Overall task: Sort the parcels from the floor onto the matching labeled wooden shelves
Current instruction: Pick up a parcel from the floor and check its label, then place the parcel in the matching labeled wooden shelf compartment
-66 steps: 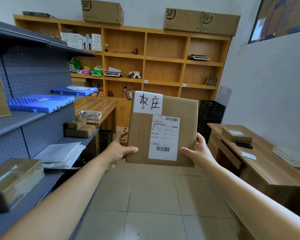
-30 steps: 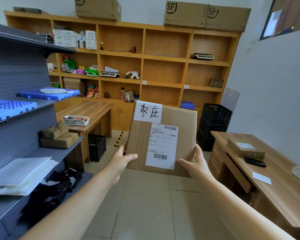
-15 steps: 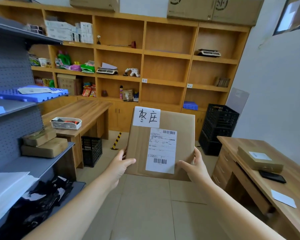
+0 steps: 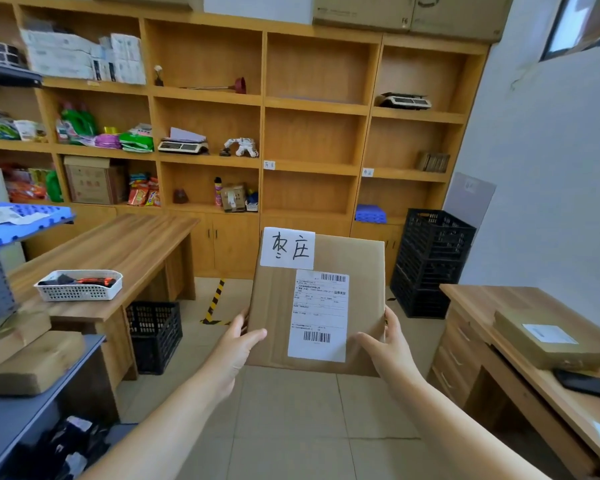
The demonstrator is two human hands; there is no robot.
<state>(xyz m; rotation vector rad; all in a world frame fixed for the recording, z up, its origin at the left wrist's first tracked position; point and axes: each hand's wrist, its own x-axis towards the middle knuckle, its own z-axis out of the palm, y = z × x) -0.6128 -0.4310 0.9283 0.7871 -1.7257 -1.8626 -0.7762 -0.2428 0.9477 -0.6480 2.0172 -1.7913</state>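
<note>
Left hand [image 4: 236,344] and right hand [image 4: 388,344] grip the lower side edges of a flat cardboard parcel [image 4: 364,306], held upright at frame centre, handwritten label [image 4: 287,248] facing camera. Wooden shelves [image 4: 312,168] behind, small tags [image 4: 269,164] on edges.
</note>
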